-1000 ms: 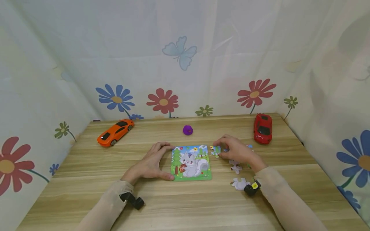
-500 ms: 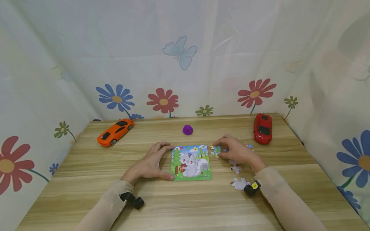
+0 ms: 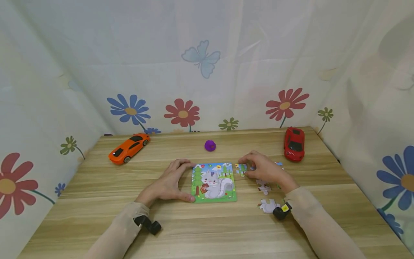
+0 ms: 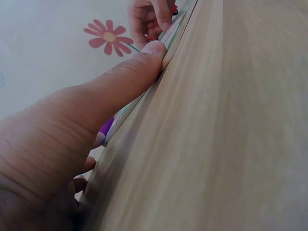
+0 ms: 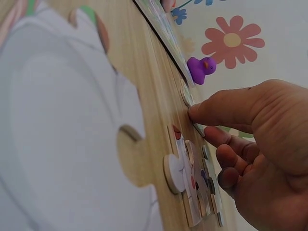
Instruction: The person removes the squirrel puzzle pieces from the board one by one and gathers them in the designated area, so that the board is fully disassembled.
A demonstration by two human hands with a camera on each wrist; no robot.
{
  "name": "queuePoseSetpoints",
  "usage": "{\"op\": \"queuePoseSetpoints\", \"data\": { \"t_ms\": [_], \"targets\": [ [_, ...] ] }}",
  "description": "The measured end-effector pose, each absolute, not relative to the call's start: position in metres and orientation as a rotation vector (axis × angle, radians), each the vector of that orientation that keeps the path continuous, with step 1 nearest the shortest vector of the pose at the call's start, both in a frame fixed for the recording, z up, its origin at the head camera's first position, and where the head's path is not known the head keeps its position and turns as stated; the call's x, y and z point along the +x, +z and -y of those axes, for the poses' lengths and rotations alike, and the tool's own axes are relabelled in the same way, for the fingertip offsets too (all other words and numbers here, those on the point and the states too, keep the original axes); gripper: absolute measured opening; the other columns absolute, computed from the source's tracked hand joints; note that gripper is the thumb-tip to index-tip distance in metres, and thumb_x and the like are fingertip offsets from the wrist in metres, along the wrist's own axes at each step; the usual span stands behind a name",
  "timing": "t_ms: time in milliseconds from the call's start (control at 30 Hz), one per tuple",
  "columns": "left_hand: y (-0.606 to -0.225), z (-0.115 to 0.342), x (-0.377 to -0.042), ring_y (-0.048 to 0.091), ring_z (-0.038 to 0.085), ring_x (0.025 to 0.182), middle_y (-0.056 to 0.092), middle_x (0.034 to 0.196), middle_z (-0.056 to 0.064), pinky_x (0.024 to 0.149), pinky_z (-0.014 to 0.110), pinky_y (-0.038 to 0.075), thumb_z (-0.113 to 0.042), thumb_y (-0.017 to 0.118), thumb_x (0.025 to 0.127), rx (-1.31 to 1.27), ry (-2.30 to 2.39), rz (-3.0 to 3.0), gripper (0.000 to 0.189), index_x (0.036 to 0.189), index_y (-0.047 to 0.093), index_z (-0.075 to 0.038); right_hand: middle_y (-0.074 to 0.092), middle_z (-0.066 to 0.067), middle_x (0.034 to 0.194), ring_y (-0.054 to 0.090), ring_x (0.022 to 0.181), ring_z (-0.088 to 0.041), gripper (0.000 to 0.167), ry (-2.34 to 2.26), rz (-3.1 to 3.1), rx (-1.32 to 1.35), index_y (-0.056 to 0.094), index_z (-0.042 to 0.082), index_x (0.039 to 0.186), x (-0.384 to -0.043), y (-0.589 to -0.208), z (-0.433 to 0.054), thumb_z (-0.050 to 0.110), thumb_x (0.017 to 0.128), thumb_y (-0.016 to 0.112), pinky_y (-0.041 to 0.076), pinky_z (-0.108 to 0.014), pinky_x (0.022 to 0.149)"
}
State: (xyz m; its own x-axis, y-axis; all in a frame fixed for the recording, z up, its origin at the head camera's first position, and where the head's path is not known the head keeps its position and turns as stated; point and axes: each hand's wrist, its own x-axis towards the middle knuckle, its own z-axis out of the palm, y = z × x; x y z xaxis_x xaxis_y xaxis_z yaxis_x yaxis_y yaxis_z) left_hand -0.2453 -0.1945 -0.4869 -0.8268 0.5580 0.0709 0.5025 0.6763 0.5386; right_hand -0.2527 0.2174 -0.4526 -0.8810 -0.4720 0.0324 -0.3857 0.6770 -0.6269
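Note:
A square squirrel jigsaw puzzle (image 3: 213,182) lies flat on the wooden table. My left hand (image 3: 169,182) rests along its left side, thumb (image 4: 139,65) on the near corner and fingertips by the far corner. Just right of the puzzle, my right hand (image 3: 266,169) pinches a green and blue puzzle piece (image 3: 241,170) between thumb and index finger, low over the table. The right wrist view shows the thumb (image 5: 216,110) at that piece's edge, the other fingers curled below. More puzzle pieces (image 3: 264,187) lie under and beside this hand, partly hidden by it.
A grey-white puzzle piece (image 3: 267,206) lies nearest the right wrist camera. Behind the puzzle sits a purple toy duck (image 3: 210,145). An orange toy car (image 3: 130,149) stands at back left, a red toy car (image 3: 294,144) at back right. A flowered curtain (image 3: 207,90) surrounds the table.

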Motion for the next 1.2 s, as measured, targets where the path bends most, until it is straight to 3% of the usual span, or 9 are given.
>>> {"op": "queuePoseSetpoints", "data": {
  "t_ms": [300, 633, 1200],
  "targets": [
    [-0.486, 0.194, -0.244, 0.026, 0.035, 0.163, 0.031, 0.175, 0.007, 0.13, 0.071, 0.029, -0.08, 0.096, 0.066, 0.88, 0.854, -2.783, 0.127, 0.17, 0.045, -0.027, 0.065, -0.014, 0.138, 0.057, 0.106, -0.029, 0.053, -1.053, -2.754, -0.661, 0.066, 0.007, 0.15, -0.25, -0.446, -0.222, 0.005, 0.1, 0.08, 0.055, -0.038, 0.087],
    [-0.486, 0.195, -0.244, 0.027, 0.035, 0.162, 0.032, 0.174, 0.008, 0.13, 0.07, 0.028, -0.079, 0.096, 0.066, 0.895, 0.864, -2.78, 0.127, 0.169, 0.045, -0.025, 0.069, -0.02, 0.134, 0.058, 0.103, -0.031, 0.056, -1.111, -2.802, -0.736, 0.062, 0.007, 0.155, -0.247, -0.428, -0.212, 0.008, 0.102, 0.081, 0.051, -0.039, 0.083],
    [-0.486, 0.194, -0.245, 0.027, 0.036, 0.162, 0.032, 0.174, 0.009, 0.131, 0.07, 0.028, -0.08, 0.096, 0.066, 0.89, 0.845, -2.784, 0.127, 0.169, 0.045, -0.025, 0.072, -0.012, 0.128, 0.061, 0.1, -0.035, 0.061, -1.242, -2.733, -0.862, 0.065, 0.012, 0.153, -0.231, -0.421, -0.182, 0.023, 0.098, 0.089, 0.049, -0.03, 0.074]
  ]
}}
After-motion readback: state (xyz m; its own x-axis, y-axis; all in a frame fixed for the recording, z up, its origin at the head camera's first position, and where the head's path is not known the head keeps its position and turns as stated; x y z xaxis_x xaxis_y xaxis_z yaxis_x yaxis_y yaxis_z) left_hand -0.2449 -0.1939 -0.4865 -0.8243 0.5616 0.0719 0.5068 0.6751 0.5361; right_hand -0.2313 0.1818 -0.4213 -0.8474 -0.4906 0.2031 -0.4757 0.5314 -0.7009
